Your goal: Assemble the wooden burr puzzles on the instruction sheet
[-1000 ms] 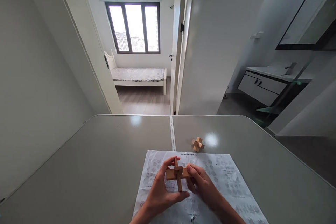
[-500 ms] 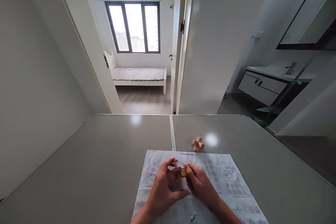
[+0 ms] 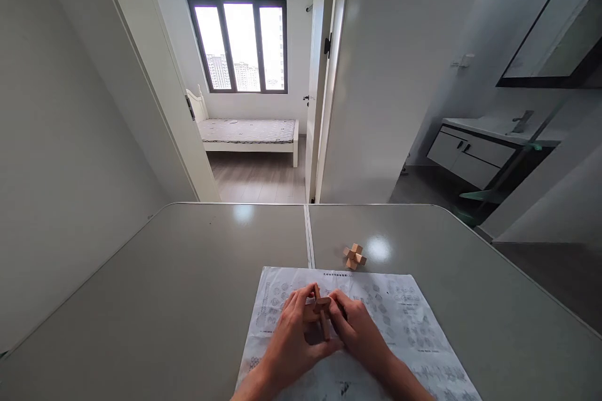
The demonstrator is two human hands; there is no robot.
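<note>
Right hand (image 3: pixel 360 326): drawn in farther left since a second ago; the end of the crosswise piece that showed beside its thumb is now covered. Its thumb and forefinger are closed on the puzzle's right side; the other fingers curl under, mostly hidden.
Left hand (image 3: pixel 296 338): gripping the puzzle from the left, fingertips at the far end of a slim stick, thumb stretched along the near end. Whether the thumb presses on the stick, I cannot tell.
Puzzle (image 3: pixel 322 304): brown wood, held between both hands over the sheet, a flat piece across the middle of the slim stick.
Sheet (image 3: pixel 409 332): white, printed with small diagrams and text, lying on the table's near part, under both hands.
Second puzzle (image 3: pixel 355 257): pale wood, a block cross, resting on the table just beyond the sheet's far edge, right of the seam (image 3: pixel 309 238); same spot as before.
Table (image 3: pixel 164 301): grey, light-edged, shiny at two spots on its far part.
Bed (image 3: pixel 249 131): far off through a doorway, below a window (image 3: pixel 239 44).
Cabinet (image 3: pixel 470 150): far right, below a mirror (image 3: pixel 550 37).
</note>
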